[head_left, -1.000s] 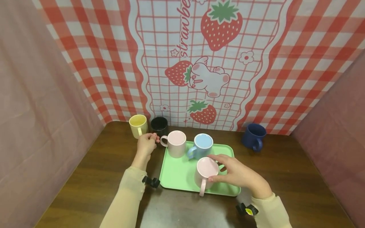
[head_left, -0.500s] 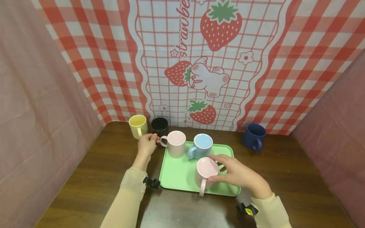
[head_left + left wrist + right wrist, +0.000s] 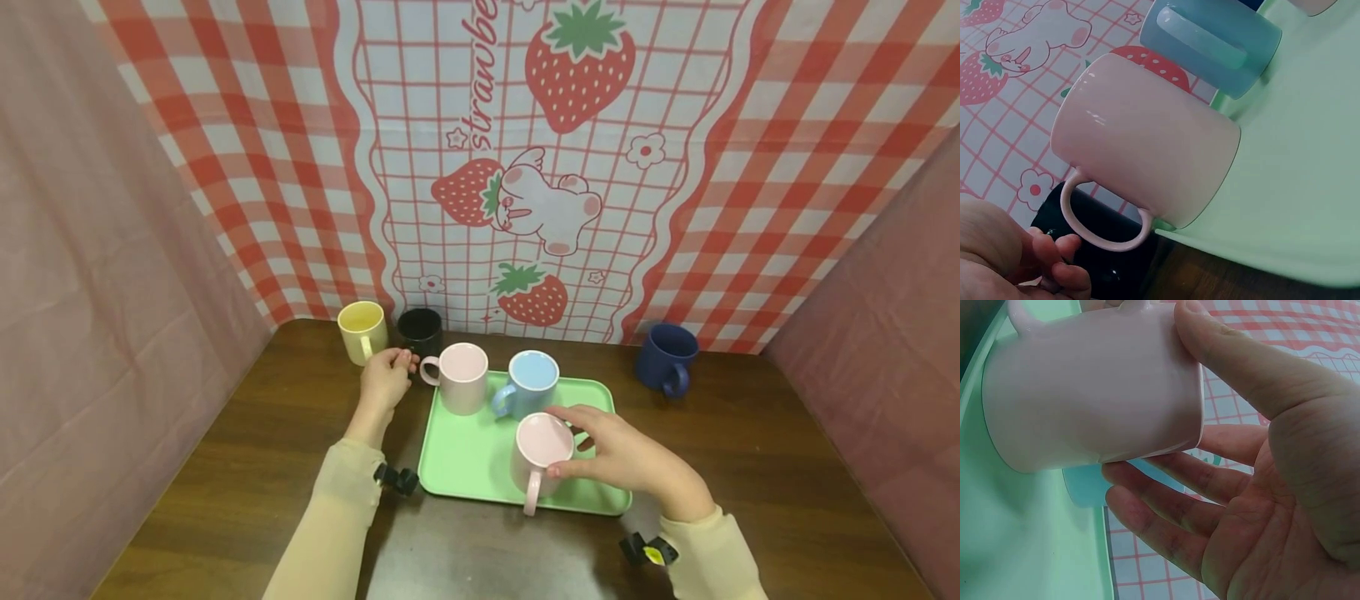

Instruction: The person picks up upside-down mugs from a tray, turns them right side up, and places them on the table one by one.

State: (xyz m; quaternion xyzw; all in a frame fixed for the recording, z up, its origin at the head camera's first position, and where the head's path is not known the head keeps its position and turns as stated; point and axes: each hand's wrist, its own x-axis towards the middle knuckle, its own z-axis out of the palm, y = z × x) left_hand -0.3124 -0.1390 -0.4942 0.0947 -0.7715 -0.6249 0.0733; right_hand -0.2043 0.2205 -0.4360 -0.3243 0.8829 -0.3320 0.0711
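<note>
My right hand (image 3: 618, 450) holds the nearer pink mug (image 3: 542, 458) near its rim, thumb on one side and fingers on the other. The mug is upright at the green tray's (image 3: 457, 467) front, handle toward me. In the right wrist view the thumb lies on the pink mug (image 3: 1091, 394) near its rim. My left hand (image 3: 384, 383) has curled fingertips together at the black mug (image 3: 420, 329), pinching where its handle is hidden. In the left wrist view these fingers (image 3: 1054, 250) stand before the black mug (image 3: 1110, 269), beside another pink mug's (image 3: 1141, 137) handle.
A second pink mug (image 3: 462, 383) and a light blue mug (image 3: 534, 387) stand at the tray's back. The yellow mug (image 3: 363, 333) is just beyond my left hand. A navy mug (image 3: 667, 358) stands at the back right, before the strawberry-print cloth (image 3: 540, 200).
Almost nothing differs across the head frames. Both hands and all the mugs keep their places, apart from a slight shift of the whole view.
</note>
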